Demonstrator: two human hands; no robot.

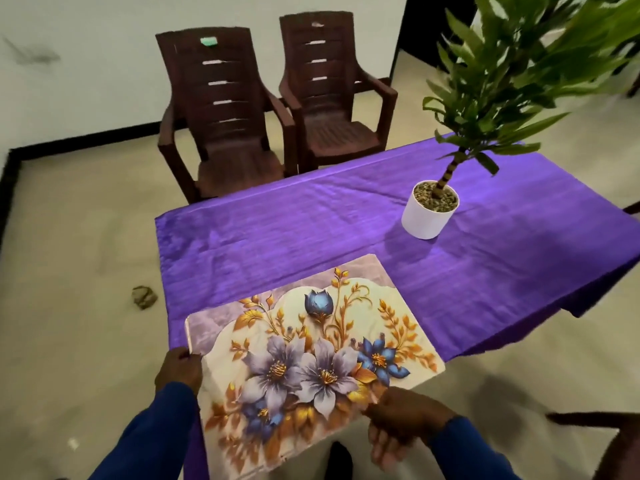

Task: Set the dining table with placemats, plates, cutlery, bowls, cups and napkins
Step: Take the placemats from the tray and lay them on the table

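A floral placemat (pixel 304 344) with purple, blue and gold flowers lies at the near left corner of the table, which is covered by a purple cloth (pixel 311 230). The mat's near part hangs past the table's front edge. My left hand (pixel 178 370) grips the mat's left edge, thumb on top. My right hand (pixel 401 427) holds the mat's near right edge, with the fingers curled under it. Both sleeves are blue.
A green plant in a white pot (pixel 429 213) stands on the cloth at the right. Two brown plastic chairs (pixel 221 123) (pixel 332 95) stand on the far side by the wall. A dark chair part (pixel 609 441) shows at the bottom right. A small object (pixel 143 296) lies on the floor to the left.
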